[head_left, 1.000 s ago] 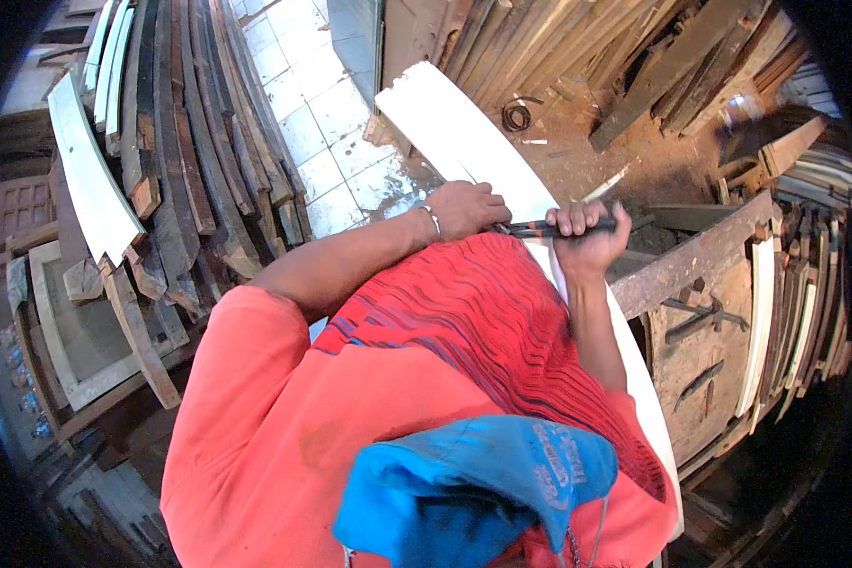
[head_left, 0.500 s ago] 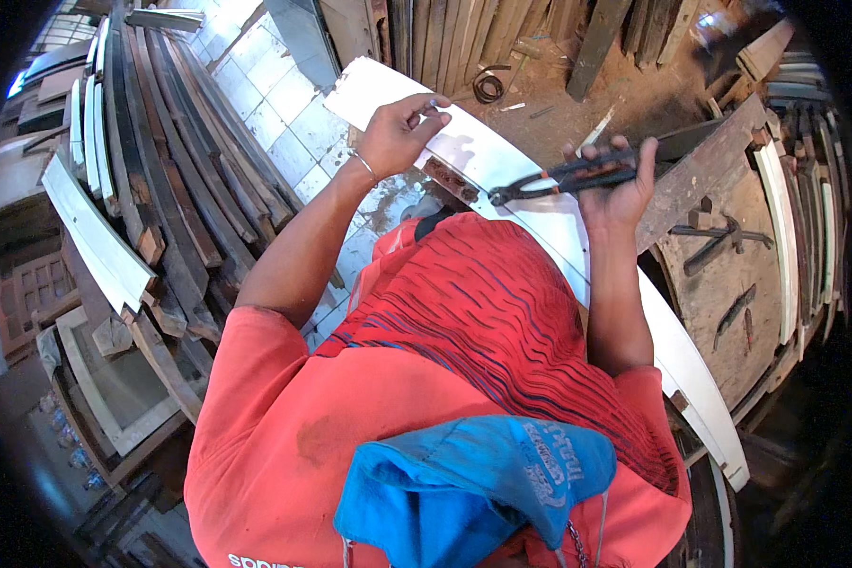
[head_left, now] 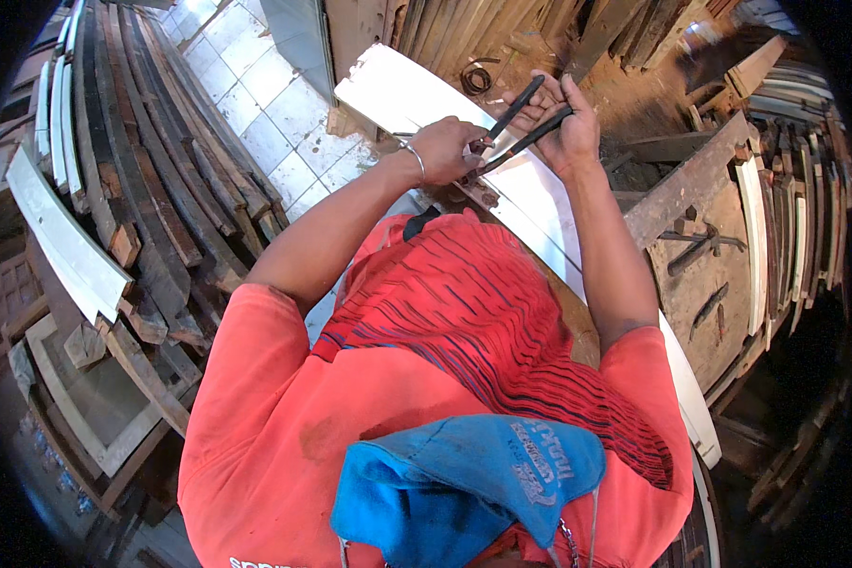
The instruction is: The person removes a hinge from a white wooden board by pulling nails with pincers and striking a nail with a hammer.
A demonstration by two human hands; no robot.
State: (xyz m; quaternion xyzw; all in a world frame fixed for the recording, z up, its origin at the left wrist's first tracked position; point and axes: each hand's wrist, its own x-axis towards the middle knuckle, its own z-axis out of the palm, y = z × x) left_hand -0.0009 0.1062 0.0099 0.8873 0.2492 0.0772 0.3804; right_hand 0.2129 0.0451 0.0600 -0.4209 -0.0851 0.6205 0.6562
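Note:
My right hand (head_left: 577, 137) holds a pair of pincers (head_left: 532, 140) by the dark, orange-marked handles, which are spread apart. The fingers lie loosely behind the handles, with the palm partly uncovered. At the jaw end, my left hand (head_left: 442, 151) is closed, its thumb and fingertips bunched together. What it pinches, if anything, is hidden, and so are the jaws. Both hands are over a long white board (head_left: 398, 87) that runs from the upper middle to the lower right. Beside the left hand, a rough brown recess (head_left: 481, 195) shows at the board's near edge.
Long dark timbers (head_left: 161, 142) are stacked at the left, with a white plank (head_left: 62, 232) on their near side. On a wooden work surface (head_left: 677, 308) at the right lie a hammer (head_left: 696, 251) and other tools. A dark coil (head_left: 478, 76) rests on the dusty floor beyond the board.
The pincers have swung from nearly level to slanting, and their handles have spread. My right hand has moved up and left; my left hand has come right and down to the jaw end.

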